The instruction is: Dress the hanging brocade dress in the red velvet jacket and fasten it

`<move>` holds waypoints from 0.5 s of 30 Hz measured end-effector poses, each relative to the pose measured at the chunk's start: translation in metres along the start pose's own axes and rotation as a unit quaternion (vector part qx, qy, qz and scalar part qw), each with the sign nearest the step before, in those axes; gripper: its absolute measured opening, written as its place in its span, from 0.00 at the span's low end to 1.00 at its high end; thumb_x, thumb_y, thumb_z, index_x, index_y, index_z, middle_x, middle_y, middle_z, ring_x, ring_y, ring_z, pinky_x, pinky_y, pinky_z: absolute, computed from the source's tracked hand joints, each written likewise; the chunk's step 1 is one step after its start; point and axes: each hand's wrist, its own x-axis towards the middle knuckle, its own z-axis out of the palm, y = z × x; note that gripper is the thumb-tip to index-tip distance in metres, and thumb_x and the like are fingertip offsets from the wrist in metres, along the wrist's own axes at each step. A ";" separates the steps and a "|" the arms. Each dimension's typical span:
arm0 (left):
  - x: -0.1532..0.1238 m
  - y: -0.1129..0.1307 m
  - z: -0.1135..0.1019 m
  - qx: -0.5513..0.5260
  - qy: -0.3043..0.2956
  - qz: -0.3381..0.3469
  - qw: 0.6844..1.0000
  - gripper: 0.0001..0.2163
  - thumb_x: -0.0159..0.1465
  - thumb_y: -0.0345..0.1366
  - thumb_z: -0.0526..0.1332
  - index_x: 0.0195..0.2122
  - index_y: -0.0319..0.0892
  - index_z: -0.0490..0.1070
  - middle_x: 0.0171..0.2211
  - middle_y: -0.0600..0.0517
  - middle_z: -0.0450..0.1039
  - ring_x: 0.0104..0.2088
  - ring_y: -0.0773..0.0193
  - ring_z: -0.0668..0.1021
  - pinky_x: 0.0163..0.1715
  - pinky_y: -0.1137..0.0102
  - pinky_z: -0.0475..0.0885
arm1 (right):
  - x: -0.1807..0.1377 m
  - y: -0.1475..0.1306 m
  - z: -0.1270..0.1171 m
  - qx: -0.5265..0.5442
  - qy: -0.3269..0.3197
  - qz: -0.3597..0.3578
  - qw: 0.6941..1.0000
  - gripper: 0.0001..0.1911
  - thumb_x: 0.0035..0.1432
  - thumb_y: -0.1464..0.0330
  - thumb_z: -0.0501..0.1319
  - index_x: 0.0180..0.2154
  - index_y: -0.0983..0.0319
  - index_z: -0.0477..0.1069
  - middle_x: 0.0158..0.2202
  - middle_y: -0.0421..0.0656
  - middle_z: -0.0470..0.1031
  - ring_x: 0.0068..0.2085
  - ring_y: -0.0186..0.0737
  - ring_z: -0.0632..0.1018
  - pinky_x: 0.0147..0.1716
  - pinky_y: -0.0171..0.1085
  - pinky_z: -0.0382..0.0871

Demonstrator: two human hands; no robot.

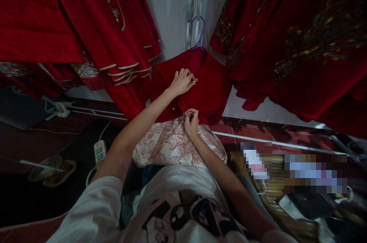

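A red garment (213,94) hangs in front of me from a blue hanger (203,25). My left hand (181,82) rests against its upper front, with thumb and fingers pinched on a small shiny beaded ornament (195,81). Lower down, my right hand (192,123) pinches a second beaded ornament (187,113) near the garment's bottom edge. Just below it, shiny pink-and-white brocade fabric (160,145) spreads across my lap. One small pearl-like bead (173,109) shows on the red cloth, left of my right hand.
Red garments (94,17) hang at the left, and an embroidered red garment (286,44) at the right. A power strip (99,151) and a plastic cup (46,168) are at the left. At the right stands a wooden slatted stool (275,193) with blurred-out items on it.
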 end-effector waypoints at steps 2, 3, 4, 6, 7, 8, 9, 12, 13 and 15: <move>0.007 0.002 0.004 0.007 -0.001 0.006 1.000 0.09 0.63 0.37 0.57 0.40 0.38 0.72 0.44 0.41 0.68 0.52 0.46 0.66 0.55 0.48 0.57 | 0.000 0.000 0.000 0.004 0.000 -0.001 1.000 0.12 0.55 0.72 0.52 0.43 0.61 0.62 0.34 0.41 0.67 0.35 0.37 0.69 0.38 0.37 0.63; 0.010 0.003 0.005 0.011 -0.002 0.012 1.000 0.09 0.63 0.36 0.57 0.39 0.38 0.72 0.43 0.41 0.68 0.52 0.46 0.66 0.55 0.47 0.56 | 0.000 0.001 0.000 0.005 0.001 -0.001 1.000 0.12 0.55 0.72 0.52 0.43 0.61 0.62 0.35 0.41 0.67 0.35 0.37 0.69 0.38 0.37 0.63; 0.012 0.003 0.006 0.014 -0.003 0.019 1.000 0.08 0.62 0.36 0.57 0.38 0.37 0.72 0.43 0.40 0.68 0.52 0.45 0.66 0.55 0.47 0.55 | 0.000 0.001 0.000 0.006 0.002 0.000 1.000 0.12 0.55 0.72 0.53 0.43 0.61 0.62 0.35 0.41 0.67 0.35 0.37 0.69 0.38 0.37 0.63; 0.015 0.004 0.006 0.021 -0.004 0.030 0.999 0.08 0.61 0.35 0.58 0.38 0.36 0.72 0.43 0.39 0.68 0.53 0.44 0.65 0.56 0.47 0.54 | 0.000 0.001 0.000 0.005 0.005 0.000 1.000 0.12 0.55 0.72 0.53 0.43 0.61 0.62 0.35 0.42 0.68 0.36 0.37 0.69 0.39 0.37 0.63; 0.016 0.004 0.005 0.022 -0.004 0.036 0.999 0.09 0.60 0.35 0.59 0.38 0.35 0.72 0.43 0.38 0.68 0.53 0.43 0.65 0.56 0.48 0.53 | 0.000 0.001 0.000 0.005 0.006 -0.001 1.000 0.12 0.55 0.72 0.53 0.43 0.61 0.62 0.35 0.41 0.67 0.35 0.37 0.69 0.39 0.37 0.63; 0.017 0.005 0.005 0.021 -0.004 0.043 0.999 0.09 0.60 0.35 0.59 0.38 0.35 0.71 0.44 0.38 0.68 0.54 0.43 0.65 0.56 0.48 0.53 | 0.000 0.001 0.000 0.007 0.006 -0.002 1.000 0.12 0.55 0.72 0.53 0.43 0.61 0.62 0.35 0.41 0.67 0.35 0.36 0.69 0.39 0.37 0.63; 0.017 0.004 0.004 0.016 -0.006 0.051 0.999 0.09 0.59 0.35 0.60 0.39 0.35 0.71 0.44 0.38 0.68 0.54 0.43 0.65 0.56 0.49 0.53 | 0.000 0.001 0.000 0.008 0.006 -0.003 1.000 0.12 0.55 0.72 0.53 0.43 0.61 0.62 0.35 0.41 0.67 0.35 0.36 0.69 0.38 0.36 0.63; 0.016 0.001 0.000 -0.004 -0.025 0.069 0.997 0.10 0.59 0.36 0.60 0.39 0.36 0.70 0.44 0.39 0.68 0.53 0.45 0.66 0.56 0.52 0.54 | 0.000 0.000 0.000 0.012 0.003 -0.004 1.000 0.11 0.55 0.72 0.53 0.43 0.61 0.62 0.34 0.41 0.67 0.34 0.36 0.69 0.37 0.36 0.63; 0.016 -0.001 -0.001 -0.007 -0.035 0.071 0.997 0.10 0.59 0.36 0.60 0.40 0.37 0.70 0.43 0.40 0.69 0.52 0.46 0.67 0.56 0.53 0.55 | 0.000 0.000 0.000 0.011 0.003 -0.004 1.000 0.11 0.55 0.72 0.53 0.43 0.61 0.62 0.34 0.41 0.67 0.34 0.36 0.69 0.37 0.36 0.63; 0.016 -0.005 -0.004 -0.015 -0.053 0.072 0.996 0.09 0.59 0.36 0.61 0.39 0.39 0.70 0.41 0.43 0.70 0.50 0.50 0.69 0.55 0.55 0.56 | 0.000 0.000 0.000 0.010 0.003 -0.004 1.000 0.11 0.55 0.72 0.53 0.43 0.61 0.63 0.34 0.41 0.66 0.34 0.36 0.69 0.37 0.36 0.63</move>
